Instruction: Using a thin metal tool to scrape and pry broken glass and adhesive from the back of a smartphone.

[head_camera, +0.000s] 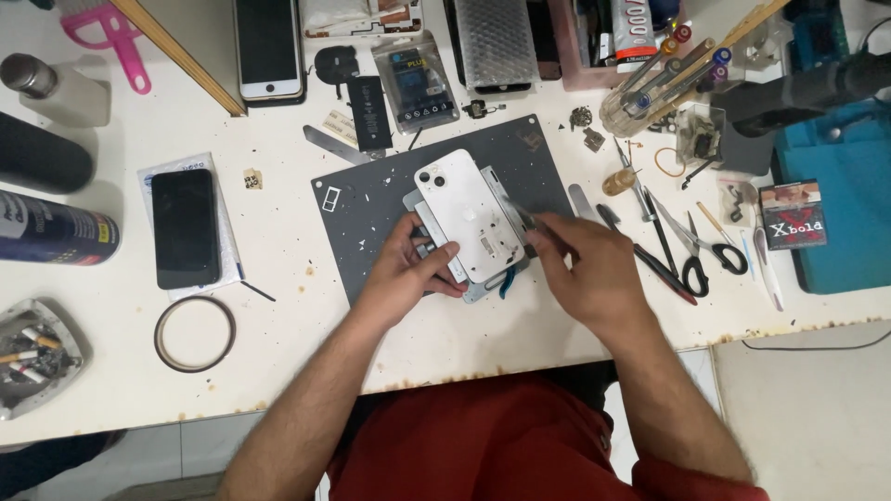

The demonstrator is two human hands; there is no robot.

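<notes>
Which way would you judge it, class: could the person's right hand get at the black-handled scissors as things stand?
Probably yes. The right hand holds a thin tool against the white phone, and the scissors lie just to its right on the table with nothing between, though the tool must go down first.

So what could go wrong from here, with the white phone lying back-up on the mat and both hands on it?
1. The right hand works a thin metal tool at the edge of the white phone; a slip could gouge the shell or jab the left hand steadying it.
2. The phone sits on a stack of parts, not flat on the grey mat, so it may rock or slide.
3. Small bits scattered on the mat could scratch it.
</notes>
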